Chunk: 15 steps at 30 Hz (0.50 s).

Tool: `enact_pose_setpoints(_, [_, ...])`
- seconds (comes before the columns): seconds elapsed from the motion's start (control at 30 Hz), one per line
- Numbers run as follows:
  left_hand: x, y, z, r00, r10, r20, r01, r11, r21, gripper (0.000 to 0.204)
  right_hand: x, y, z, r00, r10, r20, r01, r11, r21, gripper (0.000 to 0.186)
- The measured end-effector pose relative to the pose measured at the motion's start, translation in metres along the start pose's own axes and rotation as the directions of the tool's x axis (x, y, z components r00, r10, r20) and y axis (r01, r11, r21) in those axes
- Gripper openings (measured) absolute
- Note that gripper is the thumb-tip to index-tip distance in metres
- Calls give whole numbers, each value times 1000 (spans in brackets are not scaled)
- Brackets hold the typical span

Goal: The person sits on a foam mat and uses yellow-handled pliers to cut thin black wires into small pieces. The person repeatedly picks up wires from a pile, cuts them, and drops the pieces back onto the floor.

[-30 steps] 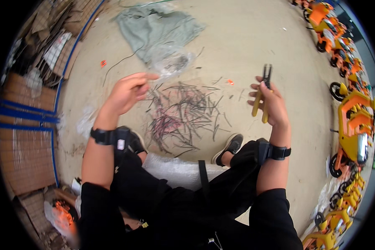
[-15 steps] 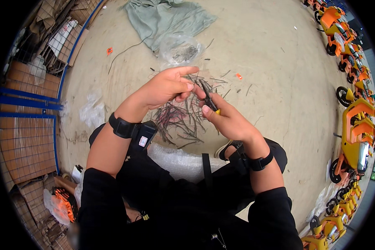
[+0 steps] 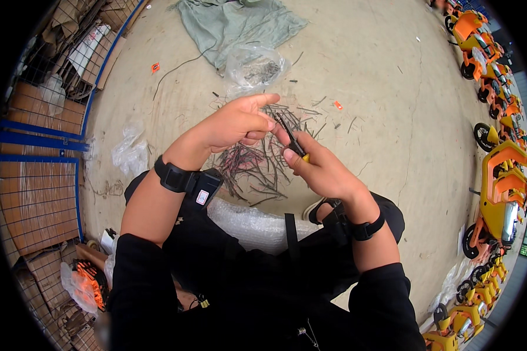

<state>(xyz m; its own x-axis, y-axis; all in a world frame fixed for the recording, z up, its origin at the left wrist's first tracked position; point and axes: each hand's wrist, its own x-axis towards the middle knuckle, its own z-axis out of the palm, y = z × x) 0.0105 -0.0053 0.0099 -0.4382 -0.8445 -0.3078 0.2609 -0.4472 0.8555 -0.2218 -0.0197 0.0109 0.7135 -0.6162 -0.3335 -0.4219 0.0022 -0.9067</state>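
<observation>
My right hand (image 3: 323, 169) is wrapped round a pair of dark pliers (image 3: 288, 133) with a bit of yellow on the handle. Their jaws point up and left, close to my left fingertips. My left hand (image 3: 242, 124) has its index finger stretched out, while the thumb presses against the curled fingers. Whatever sits in that pinch is too small to name. Below both hands, a loose pile of dark cut wire pieces (image 3: 262, 175), some reddish, lies on the concrete floor.
Beyond the pile lie a clear plastic bag (image 3: 255, 67) with dark bits inside and a grey-green sack (image 3: 240, 26). Bubble wrap (image 3: 246, 225) is between my legs. A blue mesh cage (image 3: 38, 196) with cardboard stands left; yellow-orange bikes (image 3: 498, 193) line the right.
The plier jaws have shifted slightly left, nearer my left fingers. Both hands otherwise keep nearly the same place and grip.
</observation>
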Motion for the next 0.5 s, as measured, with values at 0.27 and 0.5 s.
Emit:
enact_pose_setpoints(0.27, [2, 1, 0, 999, -41, -31, 41, 999, -19, 76, -2, -5, 1, 999, -13, -43, 10, 998, -60, 38])
enact_pose_setpoints(0.5, [2, 0, 0, 999, -26, -41, 25, 1000, -18, 72, -2, -7, 0, 998, -29, -56, 22, 993, -116, 37])
